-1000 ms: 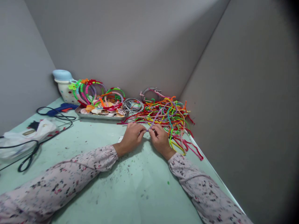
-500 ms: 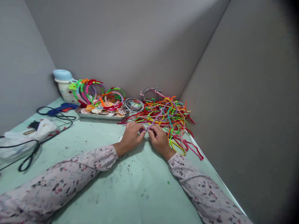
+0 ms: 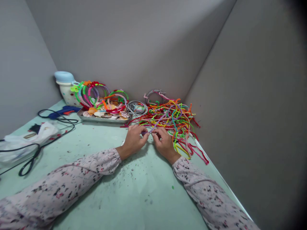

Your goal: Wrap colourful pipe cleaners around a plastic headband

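A purple pipe cleaner [image 3: 157, 124] runs from my fingertips up and to the right, across the pile. My left hand [image 3: 134, 139] pinches its lower end between thumb and forefinger. Close beside it, my right hand [image 3: 163, 142] is closed in a pinch at the same spot, thumb and forefinger on the pipe cleaner. The fingertips of both hands almost meet above the table. Just behind them lies a tangled heap of coloured pipe cleaners [image 3: 183, 119]. Whatever else may sit between the fingers is too small to make out.
Behind my left hand a metal tray [image 3: 105, 120] bears shells and fuzzy coloured hoops. Coiled grey wire [image 3: 137, 108] lies right of it. At the left are a white-and-blue container [image 3: 68, 92], a blue glue gun [image 3: 63, 111], a black cord [image 3: 38, 150] and a plastic bag [image 3: 31, 142].
My fingers have shifted slightly around the purple pipe cleaner, and the strand now slants a little differently between them. Arms and surroundings look the same.
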A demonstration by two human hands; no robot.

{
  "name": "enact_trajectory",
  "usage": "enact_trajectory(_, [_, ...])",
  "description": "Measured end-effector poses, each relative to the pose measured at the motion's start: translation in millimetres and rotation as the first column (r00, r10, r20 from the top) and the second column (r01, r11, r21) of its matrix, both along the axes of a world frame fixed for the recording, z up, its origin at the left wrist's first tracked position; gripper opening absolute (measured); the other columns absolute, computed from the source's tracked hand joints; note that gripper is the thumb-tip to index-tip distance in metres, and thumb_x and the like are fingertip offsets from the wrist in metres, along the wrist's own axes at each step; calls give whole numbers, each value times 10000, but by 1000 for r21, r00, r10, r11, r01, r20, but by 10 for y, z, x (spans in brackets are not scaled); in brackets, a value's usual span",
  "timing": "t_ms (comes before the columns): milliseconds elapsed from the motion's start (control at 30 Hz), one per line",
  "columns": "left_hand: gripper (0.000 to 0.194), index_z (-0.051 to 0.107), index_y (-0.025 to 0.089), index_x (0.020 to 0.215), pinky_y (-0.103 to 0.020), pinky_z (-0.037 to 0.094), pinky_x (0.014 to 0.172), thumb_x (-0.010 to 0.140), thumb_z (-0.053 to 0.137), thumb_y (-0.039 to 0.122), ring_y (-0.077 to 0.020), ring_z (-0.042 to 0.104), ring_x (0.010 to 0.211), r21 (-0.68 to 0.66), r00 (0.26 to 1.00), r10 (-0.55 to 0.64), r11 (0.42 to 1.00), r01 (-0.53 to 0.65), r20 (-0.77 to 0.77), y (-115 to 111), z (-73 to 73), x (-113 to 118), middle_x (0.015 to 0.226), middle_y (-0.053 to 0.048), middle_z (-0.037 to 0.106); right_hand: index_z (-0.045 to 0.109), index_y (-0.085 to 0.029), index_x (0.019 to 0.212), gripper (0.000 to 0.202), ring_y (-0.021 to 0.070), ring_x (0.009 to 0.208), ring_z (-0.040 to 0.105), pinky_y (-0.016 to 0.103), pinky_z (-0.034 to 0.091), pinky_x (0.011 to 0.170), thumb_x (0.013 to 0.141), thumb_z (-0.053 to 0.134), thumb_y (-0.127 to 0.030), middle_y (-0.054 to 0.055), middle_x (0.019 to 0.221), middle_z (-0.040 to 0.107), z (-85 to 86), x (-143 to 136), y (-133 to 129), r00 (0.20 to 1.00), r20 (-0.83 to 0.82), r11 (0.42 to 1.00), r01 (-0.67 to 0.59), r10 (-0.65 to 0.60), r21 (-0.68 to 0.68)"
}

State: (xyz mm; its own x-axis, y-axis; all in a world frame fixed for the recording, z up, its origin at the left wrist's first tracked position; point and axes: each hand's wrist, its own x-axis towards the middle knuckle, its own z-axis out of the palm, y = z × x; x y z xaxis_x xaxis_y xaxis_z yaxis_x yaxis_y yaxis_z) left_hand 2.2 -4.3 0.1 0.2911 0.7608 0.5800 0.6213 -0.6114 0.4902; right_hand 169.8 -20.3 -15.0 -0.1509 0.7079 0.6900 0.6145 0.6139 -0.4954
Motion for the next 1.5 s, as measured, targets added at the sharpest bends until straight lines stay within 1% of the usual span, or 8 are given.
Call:
enact_trajectory(367, [89,571,192,721,-357,367,798,804,563,221,-173,532,761,-7,1000,-4,1000,4,1,-28,42,5,725,1,616,584,-200,887,81,186,835,554,314,465,745,886,503,-202,56,876,584,5,11,-5,999,33,1000,-7,7,-2])
enact_trajectory(633, [105,550,193,696,-361,373,793,798,552,218,-177,532,754,-14,1000,6,1000,-6,4,-11,27,9,717,-2,608,591,-203,881,90,190,816,552,312,459,725,884,501,-208,55,858,584,8,5,-5,998,58,1000,5,-6,15])
enact_trajectory(1000, [103,604,200,882,-360,367,825,861,522,259,-187,550,843,-21,1000,-23,1000,23,12,7,4,-9,854,-14,650,602,-207,907,102,185,840,572,323,474,763,899,504,-233,51,881,595,3,2,-2,998,-16,998,55,-55,27])
enact_trajectory(1100, [124,607,200,886,-361,362,828,880,498,260,-188,548,852,-24,1000,-17,1000,18,21,12,2,-10,866,-15,653,610,-205,912,101,184,845,578,322,483,765,894,512,-221,52,884,603,3,1,2,997,-39,997,66,-64,33])
enact_trajectory(1267, [147,604,195,863,-354,359,827,894,481,268,-185,543,842,-34,999,-16,999,17,33,22,-9,-10,859,-14,651,599,-203,995,131,179,852,588,296,523,673,877,546,-223,77,994,586,-6,1,-3,994,-93,997,55,-51,46])
enact_trajectory(1333, [147,605,194,860,-349,359,827,894,481,266,-182,542,839,-42,999,-17,999,18,44,27,-13,-10,858,-13,652,601,-206,994,132,171,847,593,280,533,633,868,564,-222,83,1038,564,-14,0,-4,995,-99,997,35,-29,61])
enact_trajectory(1433, [142,606,192,857,-347,360,829,890,489,265,-182,541,835,-50,998,-25,998,27,55,30,-15,-10,853,-12,651,620,-222,974,118,158,824,599,270,541,606,864,577,-218,72,1040,557,-30,1,2,997,-76,997,15,-10,73])
enact_trajectory(1500, [142,607,190,854,-347,363,828,888,494,269,-184,540,833,-53,998,-30,998,33,55,29,-14,-9,844,-14,647,634,-231,974,124,166,860,600,275,548,624,862,583,-215,66,1024,560,-37,4,6,998,-60,997,5,0,83])
